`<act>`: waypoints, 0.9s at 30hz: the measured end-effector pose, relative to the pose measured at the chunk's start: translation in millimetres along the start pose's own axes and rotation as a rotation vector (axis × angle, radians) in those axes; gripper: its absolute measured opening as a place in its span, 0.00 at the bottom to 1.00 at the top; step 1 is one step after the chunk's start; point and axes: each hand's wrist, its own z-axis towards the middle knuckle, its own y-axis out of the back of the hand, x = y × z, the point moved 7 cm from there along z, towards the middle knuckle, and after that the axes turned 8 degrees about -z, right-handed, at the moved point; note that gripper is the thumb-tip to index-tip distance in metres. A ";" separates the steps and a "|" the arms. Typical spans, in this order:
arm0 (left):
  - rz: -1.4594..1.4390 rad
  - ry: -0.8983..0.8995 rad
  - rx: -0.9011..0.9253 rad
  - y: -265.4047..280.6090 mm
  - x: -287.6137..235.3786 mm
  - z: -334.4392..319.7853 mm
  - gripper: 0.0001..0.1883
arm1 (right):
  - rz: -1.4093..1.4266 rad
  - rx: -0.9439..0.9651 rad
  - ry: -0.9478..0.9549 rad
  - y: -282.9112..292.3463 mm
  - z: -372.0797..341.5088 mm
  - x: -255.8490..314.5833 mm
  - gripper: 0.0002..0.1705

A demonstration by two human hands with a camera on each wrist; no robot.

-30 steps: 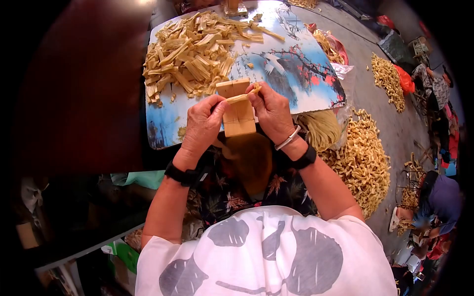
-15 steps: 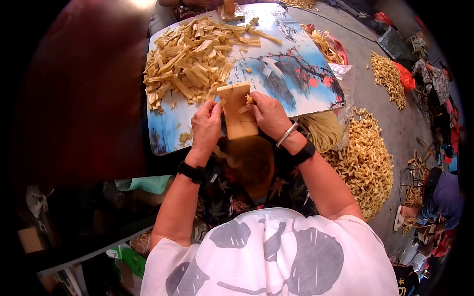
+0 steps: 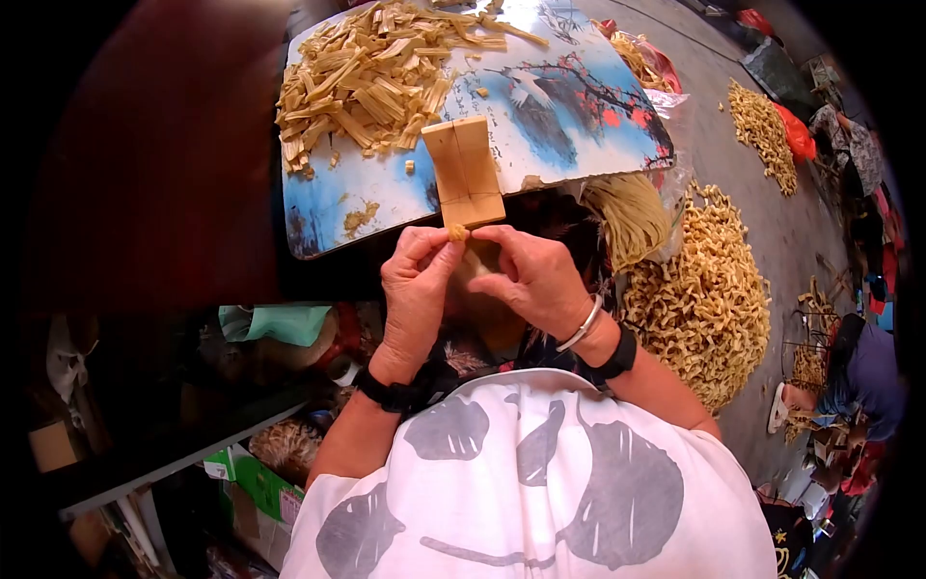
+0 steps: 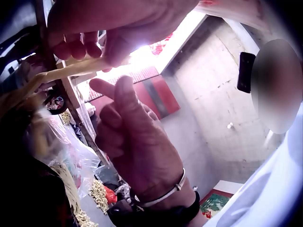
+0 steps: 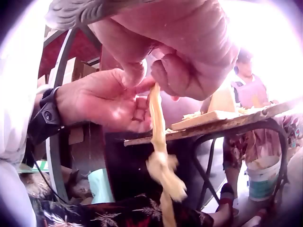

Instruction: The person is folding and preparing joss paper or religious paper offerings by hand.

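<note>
— Hands first: what is held by the left hand (image 3: 417,289) and the right hand (image 3: 538,280)?
— One end of the pale strip (image 5: 157,116) is pinched by the left hand; by the right hand nothing is seen gripped, thumb and forefinger parted.
— And its lie?
— Downward from the left fingertips, long axis near vertical, left hand nearer; the wooden stand (image 3: 463,159) is sited just beyond both hands.

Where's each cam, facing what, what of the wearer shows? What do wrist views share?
Head: worn on the head, looking forward and down at the painted tabletop; left hand, right hand, arms, white shirt show.
Left wrist: on that wrist, facing across to the right hand; both hands, shirt, apparently the wearer's blurred head.
Right wrist: on that wrist, facing the left hand and tabletop edge; both hands, shirt, floral trousers.
Wrist views share both hands, shirt, yellow strip.
</note>
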 end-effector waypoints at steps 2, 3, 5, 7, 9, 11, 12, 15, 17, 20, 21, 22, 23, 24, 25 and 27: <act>0.006 0.018 0.064 -10.6 1.4 -9.6 0.06 | -0.012 -0.109 0.032 -7.8 -3.3 0.7 0.16; -0.027 0.045 0.034 -12.9 1.0 -14.1 0.06 | -0.017 -0.162 0.048 -8.2 -5.0 -0.5 0.15; -0.091 0.097 -0.028 -16.0 -4.4 -21.5 0.05 | 0.014 -0.169 0.057 -7.8 -6.5 -6.2 0.09; -0.078 0.252 0.005 -2.0 21.7 -29.3 0.10 | 0.065 -0.147 0.074 -8.3 -8.3 -7.2 0.07; -0.135 0.537 0.090 7.2 53.8 -42.1 0.17 | 0.092 -0.108 0.023 -8.5 -13.6 -5.1 0.05; -0.345 0.799 0.113 -1.1 74.0 -59.2 0.26 | 0.135 -0.045 0.002 -11.7 -23.2 -0.3 0.04; -0.489 0.876 0.092 -7.1 77.7 -62.4 0.27 | 0.164 -0.005 0.006 -13.7 -29.2 2.1 0.04; -0.614 0.896 0.032 -8.7 92.5 -58.8 0.19 | 0.229 0.068 0.103 -27.4 -49.1 3.7 0.04; -0.525 0.839 0.064 -9.6 104.7 -53.5 0.14 | 0.228 0.092 0.180 -31.4 -59.8 7.1 0.04; -0.372 0.824 0.025 -10.0 112.2 -53.1 0.10 | 0.249 0.084 0.116 -25.3 -63.2 0.0 0.03; -0.283 0.806 0.001 -8.7 112.6 -52.7 0.10 | 0.258 0.084 0.065 -22.6 -64.3 -3.7 0.03; -0.030 0.666 0.032 -1.0 115.1 -47.6 0.10 | 0.287 0.085 0.006 -20.9 -65.6 -8.4 0.03; 0.219 0.518 0.063 8.0 123.2 -44.3 0.10 | 0.316 0.086 -0.053 -19.8 -67.1 -13.1 0.03; 0.463 0.364 0.094 7.5 113.0 -39.7 0.10 | 0.345 0.088 -0.112 -20.1 -68.9 -17.8 0.03; 0.428 0.420 0.107 8.8 114.0 -42.7 0.10 | 0.300 0.026 -0.123 -16.4 -68.0 -22.7 0.03; 0.357 0.534 0.141 7.0 108.1 -48.1 0.11 | 0.205 -0.102 -0.152 -10.1 -65.0 -38.1 0.03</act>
